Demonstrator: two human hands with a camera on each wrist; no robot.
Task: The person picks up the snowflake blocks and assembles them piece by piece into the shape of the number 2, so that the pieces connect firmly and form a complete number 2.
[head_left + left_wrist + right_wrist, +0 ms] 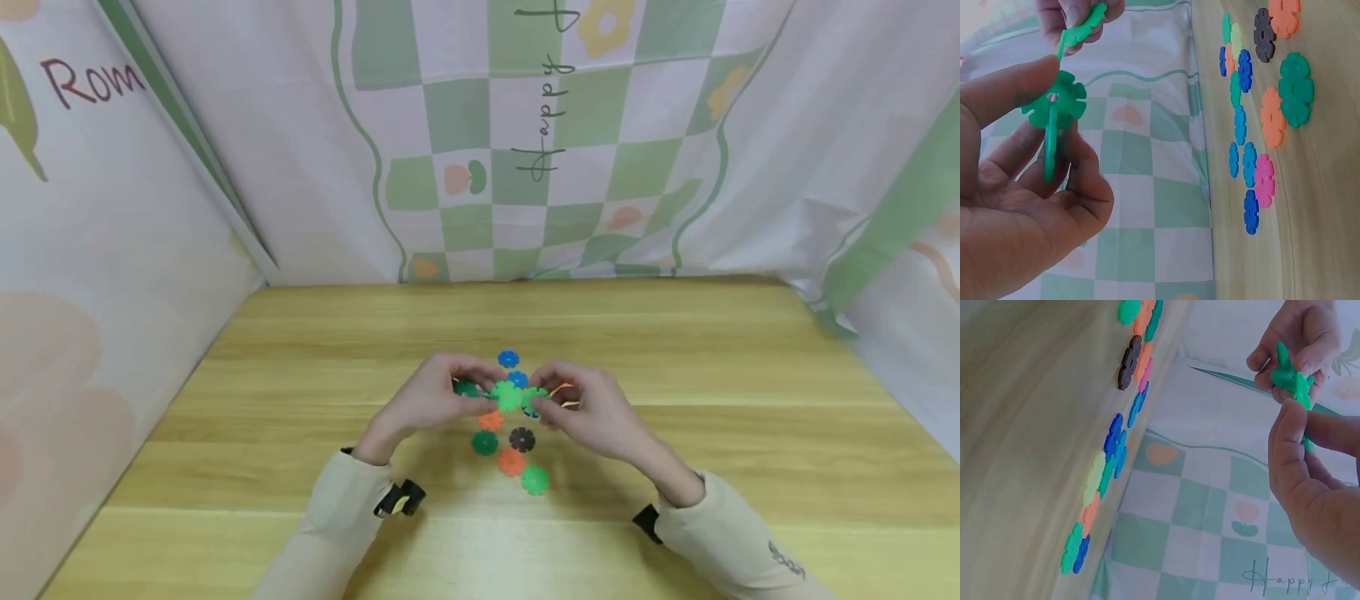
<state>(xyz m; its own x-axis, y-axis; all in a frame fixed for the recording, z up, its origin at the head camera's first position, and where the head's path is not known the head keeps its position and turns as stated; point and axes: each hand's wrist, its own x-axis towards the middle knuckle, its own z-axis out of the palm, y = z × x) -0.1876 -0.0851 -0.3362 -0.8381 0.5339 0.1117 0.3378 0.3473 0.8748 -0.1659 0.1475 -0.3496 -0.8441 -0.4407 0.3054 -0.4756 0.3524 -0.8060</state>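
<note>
Above the table my left hand point(448, 390) pinches slotted plastic snowflake discs between thumb and fingers. In the left wrist view, a green disc point(1072, 103) faces the camera, with a second green disc point(1050, 153) slotted into it edge-on. My right hand point(592, 410) pinches a bright green snowflake disc point(1088, 25) by its rim. A thin edge-on green piece point(1062, 45) stands between the two hands, right at the left thumb tip. In the right wrist view the green pieces point(1300, 387) overlap between the fingertips.
Loose snowflake discs lie on the wooden table point(300, 350) under the hands, among them a black one point(522, 439), an orange one point(512, 462), a bright green one point(535, 480) and a blue one point(508, 358). Printed curtains point(300, 167) hang behind and beside the table.
</note>
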